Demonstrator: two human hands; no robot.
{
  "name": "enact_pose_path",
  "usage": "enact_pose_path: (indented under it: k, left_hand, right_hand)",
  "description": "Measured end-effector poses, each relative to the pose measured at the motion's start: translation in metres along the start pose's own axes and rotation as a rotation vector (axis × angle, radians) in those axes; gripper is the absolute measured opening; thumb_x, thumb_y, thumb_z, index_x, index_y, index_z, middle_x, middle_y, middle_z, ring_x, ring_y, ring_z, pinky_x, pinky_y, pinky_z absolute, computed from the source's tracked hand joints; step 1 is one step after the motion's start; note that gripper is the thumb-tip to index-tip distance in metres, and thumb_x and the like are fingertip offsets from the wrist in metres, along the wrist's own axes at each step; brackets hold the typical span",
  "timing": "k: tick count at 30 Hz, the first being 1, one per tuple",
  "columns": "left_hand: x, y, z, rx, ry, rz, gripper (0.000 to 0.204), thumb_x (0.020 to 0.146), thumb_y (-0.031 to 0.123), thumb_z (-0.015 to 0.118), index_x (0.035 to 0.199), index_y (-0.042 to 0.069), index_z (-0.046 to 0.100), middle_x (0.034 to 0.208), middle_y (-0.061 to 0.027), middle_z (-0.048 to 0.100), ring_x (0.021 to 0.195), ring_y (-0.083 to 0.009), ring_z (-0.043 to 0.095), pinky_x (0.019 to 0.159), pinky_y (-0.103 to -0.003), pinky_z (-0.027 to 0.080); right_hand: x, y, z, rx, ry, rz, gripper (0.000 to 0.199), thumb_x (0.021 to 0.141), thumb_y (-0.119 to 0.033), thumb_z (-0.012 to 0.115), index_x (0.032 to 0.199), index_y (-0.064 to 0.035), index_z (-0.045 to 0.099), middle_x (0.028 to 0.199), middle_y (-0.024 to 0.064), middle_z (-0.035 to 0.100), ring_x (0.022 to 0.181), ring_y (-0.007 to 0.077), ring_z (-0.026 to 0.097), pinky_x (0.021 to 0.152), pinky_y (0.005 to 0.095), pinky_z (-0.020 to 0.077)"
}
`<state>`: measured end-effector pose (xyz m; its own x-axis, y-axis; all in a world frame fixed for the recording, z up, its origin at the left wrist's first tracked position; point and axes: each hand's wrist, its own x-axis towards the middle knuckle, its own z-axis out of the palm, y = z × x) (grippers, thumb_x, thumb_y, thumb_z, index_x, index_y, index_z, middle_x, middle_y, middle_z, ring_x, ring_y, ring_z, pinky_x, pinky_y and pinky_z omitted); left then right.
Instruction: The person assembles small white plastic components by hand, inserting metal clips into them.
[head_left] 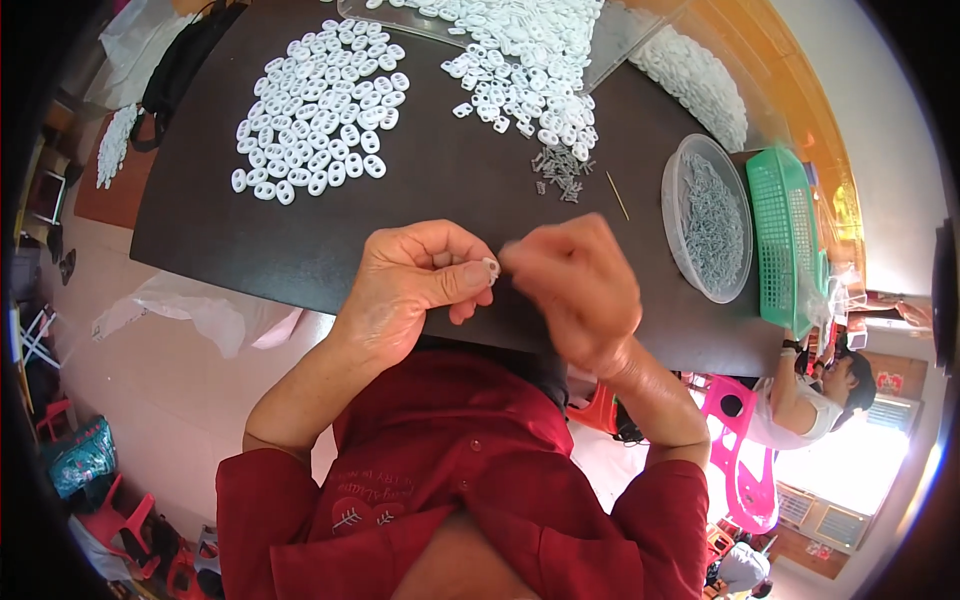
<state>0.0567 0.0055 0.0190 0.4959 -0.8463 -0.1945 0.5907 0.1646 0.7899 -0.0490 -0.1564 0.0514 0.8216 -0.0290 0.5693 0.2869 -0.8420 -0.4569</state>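
Pinched between the thumb and fingers of my left hand is a small white plastic piece with a hole in it. My right hand is just to its right, smeared by motion, with its fingers curled toward the piece; whether they hold anything cannot be made out. Beyond my hands, a little heap of small grey parts lies on the dark table. White oval pieces with two holes are spread at the far left. A larger pile of white pieces spills from a clear tray at the back.
A thin yellowish stick lies right of the grey heap. Farther right stand a round clear tub full of grey parts and a green plastic basket. Another person sits beyond the table's right end, near a pink chair.
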Motion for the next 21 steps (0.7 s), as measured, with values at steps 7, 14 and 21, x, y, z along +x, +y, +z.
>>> enact_pose_path:
  k: [7, 14, 21]
  left_hand:
    - [-0.001, -0.002, -0.004, 0.151, 0.158, 0.163, 0.012, 0.084, 0.011, 0.067, 0.087, 0.000, 0.064, 0.071, -0.0032, 0.062, 0.060, -0.0060, 0.055, 0.054, -0.019, 0.044]
    - [0.003, -0.001, -0.005, 0.193, 0.147, 0.125, 0.010, 0.083, 0.006, 0.067, 0.088, -0.002, 0.064, 0.076, -0.0060, 0.063, 0.064, -0.0085, 0.058, 0.055, -0.019, 0.045]
    - [0.005, -0.004, -0.011, 0.146, 0.157, 0.185, 0.010, 0.084, 0.008, 0.066, 0.088, -0.001, 0.064, 0.074, -0.0049, 0.062, 0.063, -0.0076, 0.057, 0.054, -0.019, 0.045]
  right_hand:
    - [0.001, 0.063, -0.002, -0.423, 0.014, 0.235, 0.020, 0.070, 0.003, 0.067, 0.089, -0.0029, 0.066, 0.079, 0.0082, 0.060, 0.072, 0.0246, 0.055, 0.063, 0.0339, 0.0442]
    - [0.023, 0.074, 0.021, -0.378, 0.053, 0.183, 0.019, 0.071, 0.001, 0.067, 0.089, -0.0042, 0.067, 0.075, 0.0088, 0.059, 0.074, 0.0258, 0.055, 0.066, 0.0354, 0.0444]
    - [0.019, 0.067, 0.013, -0.299, 0.017, 0.192, 0.019, 0.070, 0.001, 0.068, 0.087, -0.0071, 0.069, 0.075, 0.0071, 0.059, 0.072, 0.0235, 0.055, 0.065, 0.0337, 0.0449]
